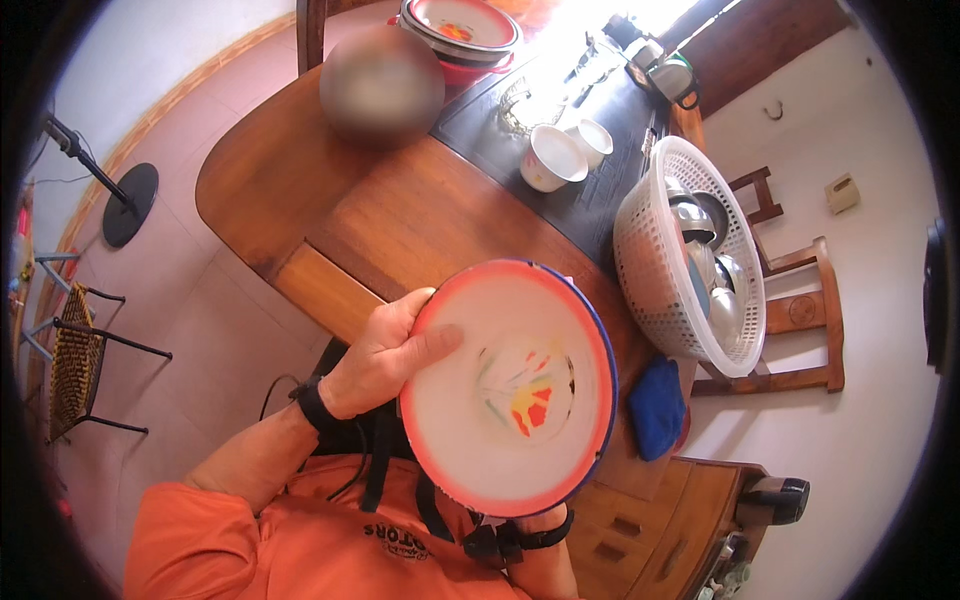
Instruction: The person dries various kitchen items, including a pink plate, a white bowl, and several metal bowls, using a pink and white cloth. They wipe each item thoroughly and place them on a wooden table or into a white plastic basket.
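An enamel plate (517, 450) is held up tilted in front of my chest. It has a white middle, a red-orange band, a dark blue rim with chips, and a worn flower print. My left hand (386, 360) grips its left edge, thumb on the inner face and fingers behind. My right hand (555, 516) is mostly hidden behind the lower right edge; only a bit near the wrist shows. What it holds or touches cannot be seen. A small pink bit peeks out past the plate's upper right rim, too little to name.
The wooden table (420, 217) carries two white cups (555, 161), a stack of enamel basins (465, 34) and a round blurred patch (382, 86). A white plastic basket (637, 285) of metal bowls stands right, beside a blue cloth (658, 409). Beyond are a wooden chair (814, 322) and woven stool (75, 360).
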Motion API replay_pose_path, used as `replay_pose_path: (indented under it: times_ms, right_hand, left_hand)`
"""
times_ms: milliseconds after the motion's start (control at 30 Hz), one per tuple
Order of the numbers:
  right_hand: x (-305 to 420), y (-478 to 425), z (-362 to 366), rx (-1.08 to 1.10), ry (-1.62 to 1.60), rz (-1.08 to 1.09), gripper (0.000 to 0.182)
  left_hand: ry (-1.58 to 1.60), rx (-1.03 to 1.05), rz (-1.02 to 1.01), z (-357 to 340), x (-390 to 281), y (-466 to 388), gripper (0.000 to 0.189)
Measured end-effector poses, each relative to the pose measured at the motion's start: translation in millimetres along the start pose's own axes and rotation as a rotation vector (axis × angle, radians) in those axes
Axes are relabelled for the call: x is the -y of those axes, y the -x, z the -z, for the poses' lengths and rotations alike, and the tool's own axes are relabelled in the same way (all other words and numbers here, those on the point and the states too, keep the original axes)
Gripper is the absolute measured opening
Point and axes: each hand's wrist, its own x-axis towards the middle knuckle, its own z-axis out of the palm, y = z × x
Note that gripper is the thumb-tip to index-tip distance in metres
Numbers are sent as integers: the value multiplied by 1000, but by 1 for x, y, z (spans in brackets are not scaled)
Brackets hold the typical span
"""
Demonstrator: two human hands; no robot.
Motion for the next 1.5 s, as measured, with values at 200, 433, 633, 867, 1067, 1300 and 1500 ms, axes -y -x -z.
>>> replay_pose_path:
  times_ms: [200,433,633,867,1067,1300,1500]
  right_hand:
    - [5,3,-7,-16,79,99,51]
    - [40,9,-25,-82,285,279,49]
    - [49,13,-20,-178,219,413,49]
    - [55,12,-24,-85,393,531,43]
    - [53,5,-21,-148,340,215,50]
    - [47,6,-18,-30,392,189,57]
    - [48,14,-11,-117,492,280,58]
  left_hand:
    - [-8,-113,-65,-7,1,-1,38]
    - [-21,-183,-89,-12,6,-8,39]
    - [-183,0,-69,-9,2,-6,42]
    - [-226,171,-24,-5,-3,-7,40]
    - [-229,194,-23,-3,-3,-5,34]
    - [-337,153,-102,-1,2,-5,30]
    - [-214,44,-58,-10,1,-5,35]
